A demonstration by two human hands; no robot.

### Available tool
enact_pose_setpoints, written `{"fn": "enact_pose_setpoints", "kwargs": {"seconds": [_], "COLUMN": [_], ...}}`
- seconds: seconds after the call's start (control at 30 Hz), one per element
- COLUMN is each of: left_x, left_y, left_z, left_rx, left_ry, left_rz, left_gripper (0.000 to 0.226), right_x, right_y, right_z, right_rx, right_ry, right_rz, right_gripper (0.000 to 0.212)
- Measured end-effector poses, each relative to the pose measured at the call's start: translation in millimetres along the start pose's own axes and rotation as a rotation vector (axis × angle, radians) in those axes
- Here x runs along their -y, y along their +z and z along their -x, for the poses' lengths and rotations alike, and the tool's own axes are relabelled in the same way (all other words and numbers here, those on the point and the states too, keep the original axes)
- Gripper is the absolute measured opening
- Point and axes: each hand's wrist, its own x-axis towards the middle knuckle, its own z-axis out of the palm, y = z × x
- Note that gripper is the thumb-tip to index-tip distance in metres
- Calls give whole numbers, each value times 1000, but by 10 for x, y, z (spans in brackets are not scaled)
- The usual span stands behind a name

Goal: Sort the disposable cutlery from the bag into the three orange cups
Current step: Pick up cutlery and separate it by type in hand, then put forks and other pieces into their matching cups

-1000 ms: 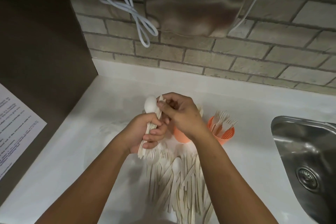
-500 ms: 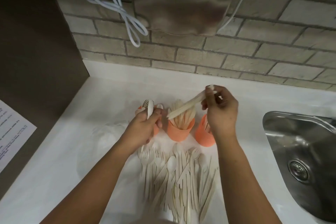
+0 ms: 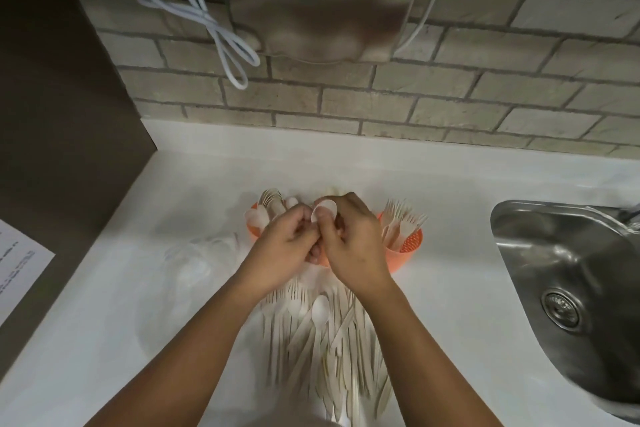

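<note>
White worktop (image 3: 450, 288): orange plastic cups (image 3: 408, 250) part-filled; fingers of left hand (image 3: 284, 248) and right hand (image 3: 353, 246) pinch a pale spoon (image 3: 324, 210); large unsorted cutlery pile (image 3: 322, 343) left.

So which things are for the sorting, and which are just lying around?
For the job: spoon, left hand, right hand, cutlery pile, spoon cup, fork cup, clear bag.
Just lying about: sink, paper sheet, white cable, steel box.

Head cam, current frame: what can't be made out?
Middle orange plastic cup: almost wholly behind left hand and right hand, head view; contents unseen.
White plastic spoon: handle buried in their fingers.
Printed paper sheet: cut by left edge, text blurred.
Steel sink: cut by right edge.
</note>
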Motion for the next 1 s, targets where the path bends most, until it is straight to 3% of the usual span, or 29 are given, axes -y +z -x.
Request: {"fn": "enact_pose_setpoints", "kwargs": {"seconds": [0.1, 0.13, 0.27, 0.47, 0.6, 0.7, 0.77, 0.83, 0.93, 1.0], "left_x": [-23, -40, 4, 412, 513, 335, 170, 132, 367, 605], "left_y": [-186, -265, -648, -786, -691, -466, -315, -250, -250, -227], "left_z": [-7, -17, -130, -138, -65, 140, 350, 572, 820, 921], "left_rx": [-169, -229, -395, -268, -392, -525, -498, -369, -30, 83], "left_ry": [246, 292, 188, 162, 144, 184, 188, 70, -352, -562], "left_rz": [-305, -372, -415, -660, -648, -476, -399, -537, -966, -1127], "left_gripper": [6, 15, 30, 36, 45, 39, 22, 15, 55, 87], "right_x": [128, 175, 287, 5, 116, 177, 104, -61, -333, -482], "right_y": [48, 64, 259, 606, 505, 258, 48, -173, -519, -653], "right_z": [-151, -218, -442, -351, -113, 170, 412, 705, 1167, 1410], "right_rx": [-60, -89, -89, 224, 139, 104, 167, 276, 390, 431], "right_ry": [0, -13, -126, -257, -281, -145, 3, 218, 615, 829], "right_rz": [-68, -88, -104, 175, 249, 147, 137, 234, 493, 578], "right_gripper": [16, 18, 14, 17, 29, 15, 9, 14, 37, 50]}}
